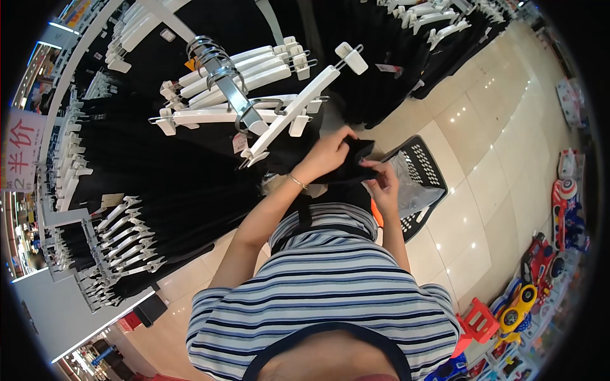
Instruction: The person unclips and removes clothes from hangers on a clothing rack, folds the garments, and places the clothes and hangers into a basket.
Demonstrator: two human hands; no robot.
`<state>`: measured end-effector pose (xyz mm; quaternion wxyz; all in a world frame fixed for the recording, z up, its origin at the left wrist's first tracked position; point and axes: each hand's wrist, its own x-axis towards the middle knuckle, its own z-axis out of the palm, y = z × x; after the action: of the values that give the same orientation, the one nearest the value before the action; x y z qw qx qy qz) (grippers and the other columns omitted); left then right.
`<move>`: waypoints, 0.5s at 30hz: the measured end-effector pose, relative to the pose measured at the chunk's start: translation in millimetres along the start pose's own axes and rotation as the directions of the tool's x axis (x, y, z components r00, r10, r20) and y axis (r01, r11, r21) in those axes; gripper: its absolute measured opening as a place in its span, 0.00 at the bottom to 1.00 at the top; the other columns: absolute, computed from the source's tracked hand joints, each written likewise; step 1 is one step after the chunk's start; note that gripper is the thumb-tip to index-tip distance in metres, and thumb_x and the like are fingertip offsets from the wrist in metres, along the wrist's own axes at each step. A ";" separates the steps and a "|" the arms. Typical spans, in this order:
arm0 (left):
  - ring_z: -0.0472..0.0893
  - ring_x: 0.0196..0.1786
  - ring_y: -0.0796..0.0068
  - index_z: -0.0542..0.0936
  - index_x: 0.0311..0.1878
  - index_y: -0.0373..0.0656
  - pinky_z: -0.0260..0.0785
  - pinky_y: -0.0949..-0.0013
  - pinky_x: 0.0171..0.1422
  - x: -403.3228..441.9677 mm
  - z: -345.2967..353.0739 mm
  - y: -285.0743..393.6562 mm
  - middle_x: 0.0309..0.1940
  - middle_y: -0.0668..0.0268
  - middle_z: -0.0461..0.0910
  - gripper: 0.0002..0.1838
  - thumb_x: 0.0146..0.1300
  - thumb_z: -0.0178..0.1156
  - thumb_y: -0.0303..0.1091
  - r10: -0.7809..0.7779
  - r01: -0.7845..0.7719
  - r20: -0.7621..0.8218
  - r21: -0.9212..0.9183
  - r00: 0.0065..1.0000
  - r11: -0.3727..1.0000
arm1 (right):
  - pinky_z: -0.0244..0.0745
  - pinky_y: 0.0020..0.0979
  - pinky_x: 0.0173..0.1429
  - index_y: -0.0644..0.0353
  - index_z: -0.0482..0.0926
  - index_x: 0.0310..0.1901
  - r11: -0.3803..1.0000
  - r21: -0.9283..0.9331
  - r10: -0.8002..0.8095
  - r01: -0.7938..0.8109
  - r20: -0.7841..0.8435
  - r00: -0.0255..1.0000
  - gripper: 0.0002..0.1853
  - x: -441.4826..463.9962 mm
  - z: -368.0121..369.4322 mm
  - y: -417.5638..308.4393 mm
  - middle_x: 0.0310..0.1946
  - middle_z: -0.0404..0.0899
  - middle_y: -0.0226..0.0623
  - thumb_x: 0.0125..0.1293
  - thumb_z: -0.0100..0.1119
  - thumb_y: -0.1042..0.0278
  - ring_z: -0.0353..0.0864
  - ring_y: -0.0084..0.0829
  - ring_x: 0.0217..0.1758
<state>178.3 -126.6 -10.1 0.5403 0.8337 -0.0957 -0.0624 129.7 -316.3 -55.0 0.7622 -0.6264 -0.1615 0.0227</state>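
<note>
A piece of black clothing (353,166) is stretched between my two hands in front of my waist; its exact kind cannot be made out. My left hand (325,155), with a thin bracelet at the wrist, is closed on its upper edge. At the other side my right hand (384,180) pinches the same cloth between thumb and fingers. Just beyond my left hand, an angled white clip hanger (298,111) hangs from the metal display arm (232,92). More white hangers (254,73) hang behind it. A price tag (239,143) shows beside them.
Racks of dark clothes (136,149) fill the left, with clip hangers (130,244) at lower left. A black shopping basket (424,166) with a clear plastic bag (406,190) is right of my hands. Boxed toys (524,305) line the right side of the tiled floor (483,184).
</note>
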 end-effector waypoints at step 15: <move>0.75 0.32 0.58 0.70 0.23 0.41 0.66 0.62 0.34 15.1 -13.9 9.3 0.26 0.62 0.72 0.04 0.46 0.53 0.22 0.325 -0.447 0.398 0.265 0.858 0.854 | 0.64 0.22 0.51 0.64 0.73 0.39 0.980 0.036 0.197 -0.195 -0.058 0.979 0.05 2.7 -1.3 5.5 0.40 0.74 0.34 0.60 0.54 0.80 0.71 0.25 0.44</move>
<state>195.0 -121.4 4.0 0.3605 0.8553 -0.3644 -0.0757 133.5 -315.7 -59.8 0.7702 -0.6282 -0.0752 0.0810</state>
